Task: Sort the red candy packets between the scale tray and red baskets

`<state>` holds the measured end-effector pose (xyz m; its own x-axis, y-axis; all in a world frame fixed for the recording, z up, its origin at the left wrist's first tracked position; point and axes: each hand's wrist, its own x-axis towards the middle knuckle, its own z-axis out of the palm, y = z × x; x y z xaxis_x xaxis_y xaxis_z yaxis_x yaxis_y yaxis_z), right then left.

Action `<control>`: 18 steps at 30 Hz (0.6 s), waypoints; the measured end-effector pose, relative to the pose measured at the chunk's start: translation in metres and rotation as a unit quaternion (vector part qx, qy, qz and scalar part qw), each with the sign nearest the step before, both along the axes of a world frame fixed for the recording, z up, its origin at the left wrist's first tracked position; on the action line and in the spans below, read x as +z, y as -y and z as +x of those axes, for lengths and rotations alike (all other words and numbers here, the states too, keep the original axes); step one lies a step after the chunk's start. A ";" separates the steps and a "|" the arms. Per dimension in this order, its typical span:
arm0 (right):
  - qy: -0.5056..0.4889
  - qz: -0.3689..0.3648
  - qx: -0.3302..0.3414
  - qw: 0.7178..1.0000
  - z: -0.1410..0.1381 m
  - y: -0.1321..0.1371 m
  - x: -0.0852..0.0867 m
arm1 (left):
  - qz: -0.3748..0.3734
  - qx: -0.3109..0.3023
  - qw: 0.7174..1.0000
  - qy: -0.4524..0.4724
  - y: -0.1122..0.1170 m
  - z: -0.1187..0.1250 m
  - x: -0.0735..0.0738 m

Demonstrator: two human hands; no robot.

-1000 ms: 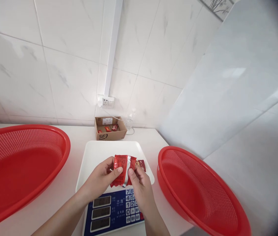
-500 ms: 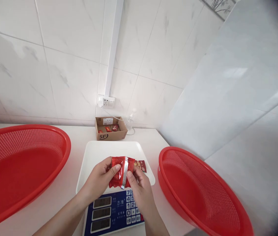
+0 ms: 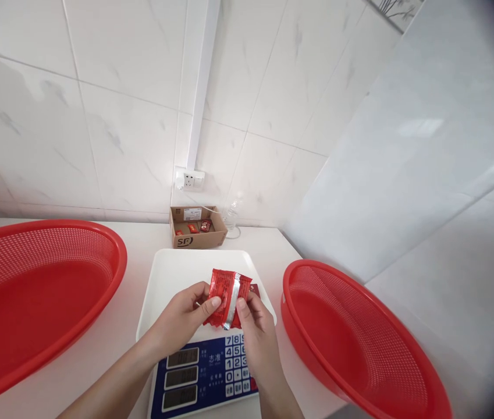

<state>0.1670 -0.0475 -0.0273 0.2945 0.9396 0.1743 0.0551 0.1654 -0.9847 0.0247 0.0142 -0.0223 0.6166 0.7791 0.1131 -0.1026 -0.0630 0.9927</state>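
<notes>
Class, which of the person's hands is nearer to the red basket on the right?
Right. The right hand is left of that basket, apart from it; the left hand is farther left, across the red packet.

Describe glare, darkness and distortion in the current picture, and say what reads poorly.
Head view: pale glare streaks the right wall, and a dark, blurred border covers the right edge; head view: the right basket looks stretched, probably by a wide lens; head view: the packet's silver strip shines, while the displays' digits look faint.
</notes>
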 end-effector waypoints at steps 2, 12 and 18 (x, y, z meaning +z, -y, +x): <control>-0.006 0.004 0.008 1.000 0.000 0.001 0.001 | -0.003 0.018 1.000 -0.004 0.000 0.000 0.001; 0.047 -0.026 0.010 0.999 0.001 0.002 0.001 | -0.001 0.037 0.999 0.014 -0.002 -0.001 0.001; 0.054 -0.018 -0.009 0.998 0.000 0.003 0.003 | 0.034 -0.031 0.999 -0.003 -0.002 -0.001 0.004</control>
